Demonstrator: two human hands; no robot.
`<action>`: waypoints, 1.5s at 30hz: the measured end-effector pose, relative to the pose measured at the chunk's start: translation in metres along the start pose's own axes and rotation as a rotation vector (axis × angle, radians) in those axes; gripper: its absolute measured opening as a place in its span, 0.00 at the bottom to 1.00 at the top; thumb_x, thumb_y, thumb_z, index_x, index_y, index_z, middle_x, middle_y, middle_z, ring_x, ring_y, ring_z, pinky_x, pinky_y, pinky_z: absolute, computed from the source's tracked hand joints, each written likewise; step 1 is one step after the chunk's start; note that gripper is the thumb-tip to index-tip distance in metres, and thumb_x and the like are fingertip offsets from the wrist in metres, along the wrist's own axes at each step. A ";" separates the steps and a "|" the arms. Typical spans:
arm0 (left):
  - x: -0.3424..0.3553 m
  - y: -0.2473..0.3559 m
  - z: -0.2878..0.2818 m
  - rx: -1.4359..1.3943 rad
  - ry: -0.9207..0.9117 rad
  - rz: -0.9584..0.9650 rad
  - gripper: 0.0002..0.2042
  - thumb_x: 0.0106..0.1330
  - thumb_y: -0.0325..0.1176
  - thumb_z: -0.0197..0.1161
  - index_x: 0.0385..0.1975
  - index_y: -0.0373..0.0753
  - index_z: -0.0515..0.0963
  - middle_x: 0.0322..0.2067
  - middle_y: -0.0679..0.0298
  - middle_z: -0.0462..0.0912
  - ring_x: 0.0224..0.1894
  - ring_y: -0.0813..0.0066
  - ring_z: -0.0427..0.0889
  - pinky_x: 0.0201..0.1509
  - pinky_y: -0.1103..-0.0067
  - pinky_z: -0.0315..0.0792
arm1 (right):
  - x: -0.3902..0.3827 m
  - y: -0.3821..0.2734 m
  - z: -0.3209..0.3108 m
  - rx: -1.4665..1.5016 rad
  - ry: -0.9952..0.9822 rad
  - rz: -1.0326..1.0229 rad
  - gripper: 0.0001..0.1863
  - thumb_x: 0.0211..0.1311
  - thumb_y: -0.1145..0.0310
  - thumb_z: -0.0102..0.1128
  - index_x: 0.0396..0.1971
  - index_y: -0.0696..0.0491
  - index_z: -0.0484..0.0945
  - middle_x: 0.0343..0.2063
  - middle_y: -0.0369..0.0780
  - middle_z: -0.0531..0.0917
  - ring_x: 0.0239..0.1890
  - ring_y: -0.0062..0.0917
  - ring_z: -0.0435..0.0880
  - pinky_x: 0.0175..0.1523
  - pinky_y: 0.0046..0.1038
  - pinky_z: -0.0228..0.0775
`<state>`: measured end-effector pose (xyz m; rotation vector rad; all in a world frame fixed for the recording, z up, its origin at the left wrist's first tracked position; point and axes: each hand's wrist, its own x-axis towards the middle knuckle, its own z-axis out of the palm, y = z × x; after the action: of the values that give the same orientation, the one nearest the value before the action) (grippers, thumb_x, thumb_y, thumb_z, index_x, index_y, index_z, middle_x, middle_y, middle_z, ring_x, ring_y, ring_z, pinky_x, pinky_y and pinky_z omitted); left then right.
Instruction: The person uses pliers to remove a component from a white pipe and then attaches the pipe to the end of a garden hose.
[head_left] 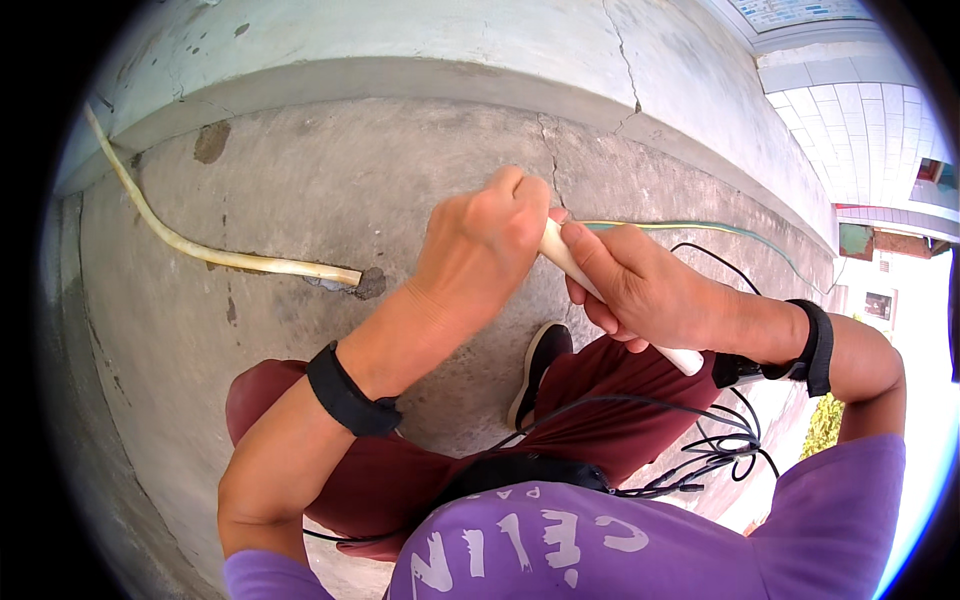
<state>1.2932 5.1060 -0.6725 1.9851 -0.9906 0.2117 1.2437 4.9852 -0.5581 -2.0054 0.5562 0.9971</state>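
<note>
A short white plastic tube (568,255) slants between my two hands. My left hand (490,235) is closed in a fist about its upper end, and the back of that hand hides the fingers and the tube's tip. Round the tube's middle my right hand (645,285) is wrapped, thumb lying along the top. The lower end pokes out below the right palm, above my knee. A thin green and yellow wire (720,228) runs right from beside my right fingers; whether it touches the tube I cannot tell.
A pale yellowish hose (240,260) lies on the concrete floor (400,150) at left, its cut end beside a dark damp patch (371,283). Coiled black cables (735,440) hang by my right knee. A cracked raised ledge (450,80) crosses the far side.
</note>
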 end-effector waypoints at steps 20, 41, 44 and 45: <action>-0.001 -0.006 0.004 -0.334 -0.072 -0.126 0.14 0.43 0.26 0.66 0.16 0.35 0.64 0.15 0.58 0.67 0.17 0.64 0.67 0.19 0.73 0.60 | 0.022 0.018 -0.018 -0.661 0.111 -0.588 0.20 0.66 0.62 0.40 0.22 0.63 0.67 0.09 0.52 0.70 0.15 0.48 0.73 0.21 0.40 0.64; 0.016 0.001 -0.007 -0.626 -0.129 -0.257 0.45 0.45 0.23 0.68 0.63 0.45 0.47 0.32 0.63 0.71 0.34 0.70 0.74 0.40 0.74 0.69 | 0.009 0.006 -0.024 -0.521 0.217 -0.735 0.16 0.60 0.67 0.50 0.46 0.57 0.66 0.14 0.48 0.73 0.18 0.41 0.75 0.23 0.35 0.64; 0.016 -0.011 -0.010 -0.738 -0.064 -0.178 0.40 0.47 0.27 0.68 0.61 0.44 0.53 0.38 0.63 0.71 0.35 0.73 0.75 0.41 0.78 0.69 | -0.004 -0.011 -0.032 -0.490 0.321 -0.658 0.15 0.61 0.66 0.50 0.45 0.56 0.67 0.15 0.48 0.73 0.19 0.41 0.74 0.24 0.34 0.63; 0.014 -0.014 -0.007 -0.643 -0.046 -0.108 0.35 0.49 0.29 0.66 0.58 0.43 0.56 0.40 0.60 0.72 0.37 0.68 0.76 0.42 0.75 0.70 | -0.009 -0.012 -0.034 -0.529 0.340 -0.650 0.15 0.62 0.66 0.49 0.46 0.56 0.67 0.14 0.47 0.72 0.18 0.40 0.73 0.23 0.33 0.62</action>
<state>1.3138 5.1073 -0.6707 1.4476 -0.8403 -0.1956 1.2619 4.9649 -0.5327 -2.5942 -0.2339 0.4187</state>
